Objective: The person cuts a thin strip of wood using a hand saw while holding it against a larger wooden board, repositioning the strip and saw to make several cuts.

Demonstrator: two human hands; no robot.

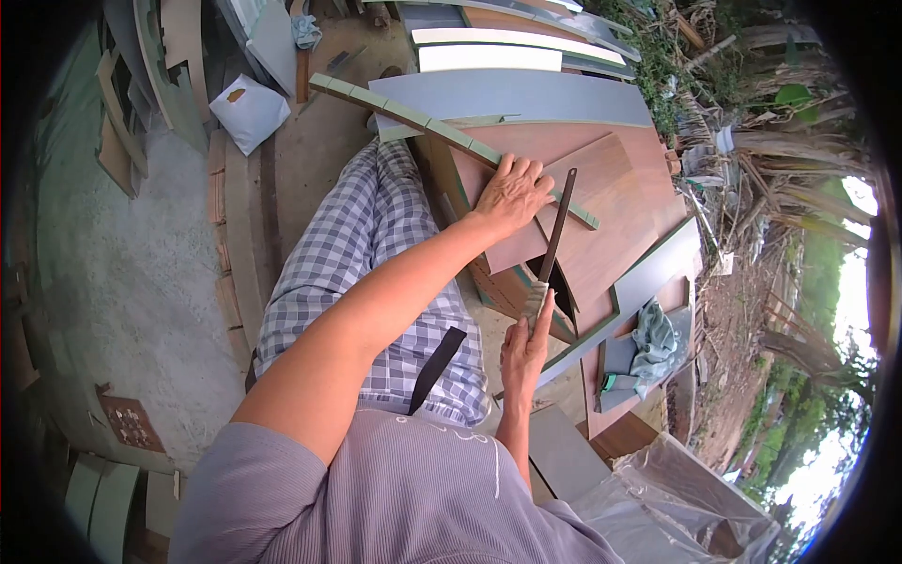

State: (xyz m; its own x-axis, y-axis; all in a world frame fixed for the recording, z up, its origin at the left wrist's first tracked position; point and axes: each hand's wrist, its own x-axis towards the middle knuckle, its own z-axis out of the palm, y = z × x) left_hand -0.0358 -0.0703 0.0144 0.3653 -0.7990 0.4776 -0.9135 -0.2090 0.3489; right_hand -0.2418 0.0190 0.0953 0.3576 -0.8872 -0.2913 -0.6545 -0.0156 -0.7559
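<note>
Head view, looking down over a grey ribbed shirt and checked trousers (376,254). Left hand (512,193) laid palm-down on a reddish-brown board (611,216), fingers (536,174) bent over a long green-edged strip (442,127) running diagonally across the board's upper corner; strip pressed under the fingers, not enclosed by them. Right hand (524,352) lower, near the lap, fingers closed around the pale handle of a long dark blade (556,226); blade pointing up and away, its tip just beside the left hand, its length lying across the reddish-brown board. Whether the blade edge touches the board surface cannot be told. Board tilted, resting on a stack of further panels: a grey sheet (526,94) behind it, pale cream boards (507,47) beyond that, a grey panel with a green border (658,273) to the right. Crumpled teal cloth (653,338) lying on the lower panels, right of the right hand. Black strap (435,369) across the lap. White sack (249,113) on the concrete floor at upper left, offcuts stacked along the wall. Clear plastic sheeting (676,498) at lower right. Dry vegetation and trees along the right edge.
</note>
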